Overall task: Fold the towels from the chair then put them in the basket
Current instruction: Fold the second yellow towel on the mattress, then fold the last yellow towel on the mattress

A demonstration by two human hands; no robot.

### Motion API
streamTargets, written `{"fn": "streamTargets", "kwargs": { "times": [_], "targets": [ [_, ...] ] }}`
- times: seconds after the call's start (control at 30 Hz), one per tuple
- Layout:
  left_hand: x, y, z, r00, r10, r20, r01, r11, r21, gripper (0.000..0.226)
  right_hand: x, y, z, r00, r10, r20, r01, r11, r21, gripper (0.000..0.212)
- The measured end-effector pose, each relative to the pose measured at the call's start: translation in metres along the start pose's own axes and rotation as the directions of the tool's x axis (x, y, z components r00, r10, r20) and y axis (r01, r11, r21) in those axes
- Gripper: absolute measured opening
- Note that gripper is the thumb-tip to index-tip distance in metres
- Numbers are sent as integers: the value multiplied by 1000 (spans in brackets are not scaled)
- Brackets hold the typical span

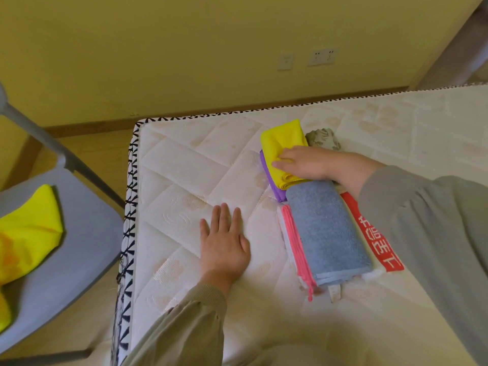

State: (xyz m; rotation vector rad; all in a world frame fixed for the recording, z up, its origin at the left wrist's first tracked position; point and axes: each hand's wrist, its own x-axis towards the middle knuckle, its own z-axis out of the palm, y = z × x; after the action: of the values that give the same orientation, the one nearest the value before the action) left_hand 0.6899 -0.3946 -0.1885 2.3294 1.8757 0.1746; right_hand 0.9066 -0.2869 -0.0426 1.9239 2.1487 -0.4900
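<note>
A folded yellow towel point(282, 143) lies on a folded purple towel point(272, 180) on the white mattress point(184, 180). My right hand point(303, 163) rests flat on the yellow towel, fingers together, pressing it down. Just nearer, a folded blue towel point(327, 228) sits on a pink and white towel point(293, 244), with a red and white printed towel point(375, 233) beside it. My left hand point(224, 241) lies flat and spread on the bare mattress, holding nothing. An unfolded yellow towel point(29, 233) lies on the grey chair point(79, 233) at the left. No basket is in view.
A grey patterned cloth point(324, 138) lies behind the yellow towel. The mattress edge point(129, 207) with black and white trim runs beside the chair. A yellow wall with sockets point(323, 56) stands behind.
</note>
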Motion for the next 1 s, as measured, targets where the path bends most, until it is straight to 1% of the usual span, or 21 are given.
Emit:
{"fn": "streamTargets", "kwargs": {
  "times": [0.03,0.07,0.1,0.13,0.17,0.23,0.27,0.43,0.5,0.6,0.7,0.77,0.8,0.9,0.97,1.0],
  "targets": [
    [0,0,0,1000,0,1,0,1000,0,68,4,-3,-2,993,13,-120,-15,1000,-15,61],
    [0,0,0,1000,-1,2,1,1000,-1,68,9,-6,-1,968,17,-250,-28,999,-42,60],
    [0,0,0,1000,-3,2,3,1000,-5,68,12,-9,2,942,22,-334,-42,998,-53,59],
    [0,0,1,1000,-3,2,3,1000,-11,69,15,-10,8,939,35,-343,-56,997,-53,61],
    [-1,0,1,1000,-4,1,4,1000,-14,69,18,-9,17,956,52,-289,-70,996,-53,64],
    [0,-2,4,1000,-7,-4,7,1000,-14,69,25,-2,36,988,100,-118,-106,994,-41,70],
    [0,-2,4,1000,-8,-6,8,1000,-16,69,28,2,43,991,116,-63,-118,993,-27,72],
    [1,-2,5,1000,-1,-12,1,1000,-27,69,39,9,51,994,111,-16,-112,992,-61,77],
    [0,-2,4,1000,2,-8,-2,1000,-30,68,38,7,50,993,116,-36,-118,991,-63,76],
    [1,-2,0,1000,-1,14,1,999,-54,66,29,3,42,984,131,-119,-140,988,-69,72],
    [1,-3,-5,998,11,63,-6,997,-77,61,11,-14,37,951,113,-289,-161,976,-148,69],
    [-1,-7,-13,996,37,76,-29,994,-102,57,-3,-32,40,915,51,-401,-135,973,-186,66],
    [-3,-9,-18,996,58,73,-49,992,-112,54,-9,-43,44,904,17,-428,-108,976,-188,64],
    [-21,-23,-37,993,116,19,-113,988,-101,43,-25,-80,58,906,-63,-418,-22,981,-195,60],
    [-38,-44,-49,994,108,4,-107,988,-116,48,-32,-110,68,916,-107,-386,27,978,-207,58],
    [-44,-53,-52,996,90,21,-87,990,-112,51,-34,-121,74,923,-120,-365,47,978,-204,58]
  ]
}}
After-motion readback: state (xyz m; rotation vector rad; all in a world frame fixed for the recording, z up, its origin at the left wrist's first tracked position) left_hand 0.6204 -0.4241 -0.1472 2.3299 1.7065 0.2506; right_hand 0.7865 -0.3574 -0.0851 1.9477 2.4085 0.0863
